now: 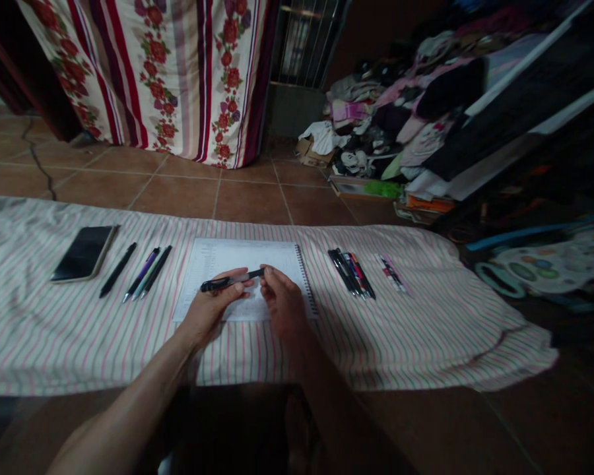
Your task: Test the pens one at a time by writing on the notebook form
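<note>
Above an open spiral notebook (242, 249) with writing on its page, a black pen (222, 283) with a paler grey section lies nearly level. My left hand (216, 305) is closed around its thicker left part, thumb on top. The fingers of my right hand (283, 298) pinch its dark right end. Left of the notebook lie several pens, among them a black pen (119, 269) and a purple pen (142, 273). To the right is a tight group of dark pens (350, 273), and beyond it some pink and white refills or thin pens (393, 273).
A striped cloth (257, 353) covers the low surface under everything. A phone (84, 253) rests at its left. Behind are a tiled floor (178, 191), a floral curtain (188, 79) and a heap of clothes (376, 112). A colourful plastic item (539, 267) is at the right.
</note>
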Motion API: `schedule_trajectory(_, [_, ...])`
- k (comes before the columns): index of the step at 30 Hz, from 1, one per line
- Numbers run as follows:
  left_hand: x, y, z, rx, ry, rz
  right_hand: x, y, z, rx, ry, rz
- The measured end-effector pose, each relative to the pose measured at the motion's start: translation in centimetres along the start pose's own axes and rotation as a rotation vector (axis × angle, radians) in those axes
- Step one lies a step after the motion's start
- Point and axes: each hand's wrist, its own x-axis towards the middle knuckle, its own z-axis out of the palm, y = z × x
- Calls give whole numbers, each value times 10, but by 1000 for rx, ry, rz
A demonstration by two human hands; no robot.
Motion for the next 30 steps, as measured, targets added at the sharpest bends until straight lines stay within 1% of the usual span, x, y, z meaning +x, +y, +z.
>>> schedule_trajectory(2, [-2,8,-8,17,-56,19,3,-2,-3,7,13,1])
schedule_trajectory(4, [-2,13,-16,15,-74,43,6,-5,-8,-11,37,-24])
schedule_trajectory(6, [-1,15,-22,131,-59,64,8,-6,-13,-55,42,-55])
schedule_trajectory(8, [0,11,-25,301,-32,41,9,-5,-16,-126,18,-83])
schedule_trajectory(10, [2,4,-25,480,-1,61,8,-3,-18,-216,-27,-104])
schedule_trajectory(12, [3,-5,-23,689,24,167,6,0,-16,-288,-74,-104])
schedule_trajectory(14, [4,-12,-21,822,15,286,4,3,-13,-317,-100,-94])
schedule_trajectory(17, [3,-17,-16,935,-22,431,1,4,-7,-301,-84,-71])
schedule_trajectory(19, [2,-17,-14,1074,-45,499,0,3,-4,-270,-59,-55])
schedule_trajectory(22, [0,-17,-11,1321,-61,534,0,2,-4,-253,-24,-48])
schedule_trajectory(24, [-1,-19,-11,1422,-47,549,1,3,-6,-284,-14,-58])
schedule_trajectory(28, [-1,-25,-14,1536,7,590,5,8,-10,-367,-7,-110])
schedule_trajectory(30, [-2,-26,-15,1542,21,585,7,11,-10,-367,1,-132])
